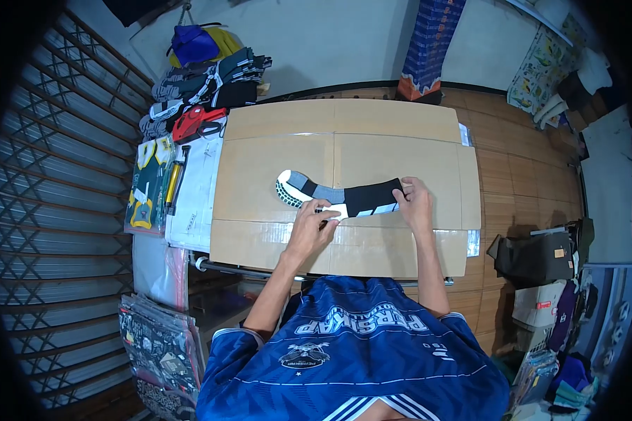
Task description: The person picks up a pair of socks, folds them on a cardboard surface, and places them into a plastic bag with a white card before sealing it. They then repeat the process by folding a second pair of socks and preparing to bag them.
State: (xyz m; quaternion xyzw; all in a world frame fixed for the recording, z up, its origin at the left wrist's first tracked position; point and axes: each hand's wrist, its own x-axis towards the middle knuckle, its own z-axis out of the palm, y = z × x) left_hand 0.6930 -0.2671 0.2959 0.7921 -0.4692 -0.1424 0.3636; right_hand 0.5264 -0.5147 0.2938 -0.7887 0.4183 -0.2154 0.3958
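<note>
A long sock (pixel 361 199) lies stretched sideways on a flattened cardboard sheet. Its leg is black, the foot is grey and white with a black band, and dark green grip dots run along the sole at the left. My left hand (pixel 312 226) is bent over the white heel part, with fingertips and thumb closed on its lower edge. At the cuff end on the right, my right hand (pixel 416 202) pinches the black edge between thumb and fingers. Part of the heel is hidden under the left fingers.
Cardboard (pixel 274 245) covers the table. Left of it are a green-and-yellow packaged garment (pixel 147 186), a yellow-and-black pump-like tube (pixel 175 184), a red item (pixel 196 124) and a pile of socks (pixel 225 74). Packed clothes (pixel 158 351) stand at lower left, bags (pixel 537 256) at right.
</note>
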